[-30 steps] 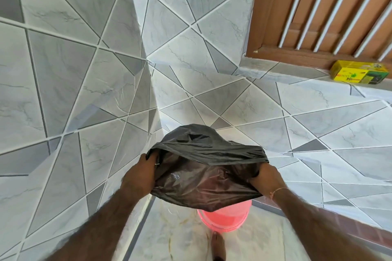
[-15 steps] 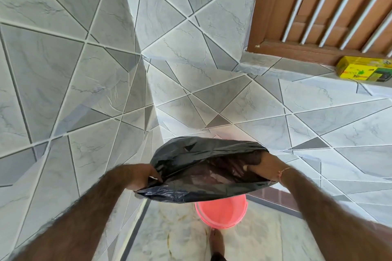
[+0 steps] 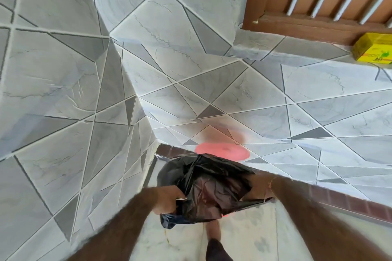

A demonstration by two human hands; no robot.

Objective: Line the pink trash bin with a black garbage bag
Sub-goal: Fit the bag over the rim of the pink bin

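A crumpled black garbage bag (image 3: 207, 184) hangs between both hands, low over the floor near the wall corner. My left hand (image 3: 167, 201) grips its near-left edge. On the bag's right side, my right hand (image 3: 257, 185) holds the edge; it is partly hidden by the plastic, and a thread band shows on the wrist. The pink trash bin (image 3: 221, 151) shows as a blurred pink patch just beyond the bag, with a pink sliver under the bag's lower edge. The bag covers most of the bin.
Grey tiled walls meet in a corner (image 3: 152, 146) close on the left. A yellow box (image 3: 373, 51) rests on the tiled ledge under a brown wooden window frame (image 3: 318, 25). My foot (image 3: 213, 229) stands on the pale marble floor below the bag.
Both hands have carried the bag downward, and it now covers most of the bin. The view has tilted and blurred; the left hand has shifted right along the bag's edge.
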